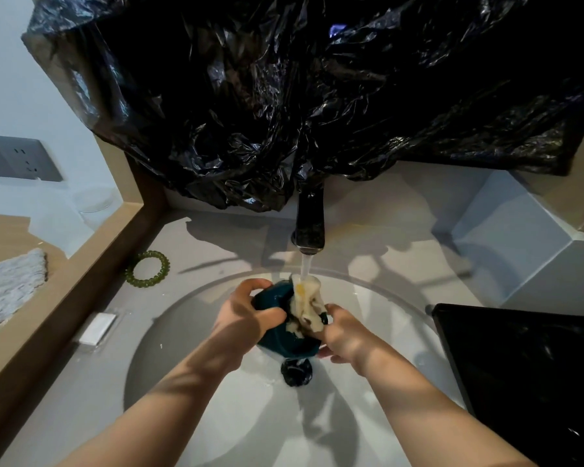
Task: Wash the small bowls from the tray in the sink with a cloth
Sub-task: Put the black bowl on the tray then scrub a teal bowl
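A small dark teal bowl is held over the round white sink, just under the running tap. My left hand grips the bowl's left rim, fingers curled over the edge. My right hand holds a cream cloth pressed into the bowl, with water falling onto the cloth. The black tray sits at the right edge of the sink; no other bowls show on it.
Black plastic sheeting hangs over the wall behind the tap. A green bead bracelet and a white soap bar lie on the counter at left. The black drain plug sits below the bowl. A grey box stands at back right.
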A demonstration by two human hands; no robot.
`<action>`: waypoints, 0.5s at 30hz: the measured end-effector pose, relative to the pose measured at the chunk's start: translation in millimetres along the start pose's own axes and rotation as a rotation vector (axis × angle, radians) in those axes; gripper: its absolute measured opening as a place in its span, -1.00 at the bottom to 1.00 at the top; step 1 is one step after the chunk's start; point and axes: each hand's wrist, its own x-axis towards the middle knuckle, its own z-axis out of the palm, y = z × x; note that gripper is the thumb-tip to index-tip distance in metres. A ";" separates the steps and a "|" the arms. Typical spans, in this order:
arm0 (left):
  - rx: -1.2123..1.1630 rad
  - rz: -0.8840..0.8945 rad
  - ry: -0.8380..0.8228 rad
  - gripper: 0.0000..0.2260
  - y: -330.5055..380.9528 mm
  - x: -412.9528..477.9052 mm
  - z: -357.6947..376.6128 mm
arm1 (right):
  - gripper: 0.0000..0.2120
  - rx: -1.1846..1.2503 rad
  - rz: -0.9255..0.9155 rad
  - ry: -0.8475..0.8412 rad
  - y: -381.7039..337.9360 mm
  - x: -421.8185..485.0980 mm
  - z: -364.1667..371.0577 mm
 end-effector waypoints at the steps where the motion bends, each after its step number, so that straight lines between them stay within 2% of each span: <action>1: 0.032 0.014 -0.001 -0.59 3.0 -0.3 -0.4 | -0.78 0.043 -0.002 0.019 -1.8 -1.4 -0.3; 3: 0.096 0.009 -0.011 -0.58 6.4 -0.2 -0.1 | -0.88 0.211 -0.032 0.093 -10.1 -3.1 -2.1; 5: 0.158 0.001 -0.010 -0.55 7.1 0.7 0.1 | -0.85 0.419 -0.040 0.116 -17.2 -4.6 -7.3; 7: 0.181 -0.006 -0.001 -0.54 6.4 1.0 -0.8 | -0.84 0.493 -0.092 0.164 -16.8 -6.5 -8.5; 8: 0.176 -0.014 0.010 -0.55 6.8 0.1 -1.2 | -0.82 0.399 -0.127 0.241 -11.0 -3.0 -6.9; 11: 0.120 -0.042 0.022 -0.54 6.1 -2.9 -0.4 | -0.71 -0.224 -0.172 0.541 0.9 2.7 -7.1; 12: 0.096 -0.044 0.023 -0.55 5.5 -4.5 0.0 | -0.64 -0.293 -0.184 0.524 -0.1 1.6 -9.4; 15: 0.014 -0.034 0.039 -0.65 1.7 -6.3 0.4 | -0.52 -0.144 -0.124 0.159 -8.7 3.1 -15.5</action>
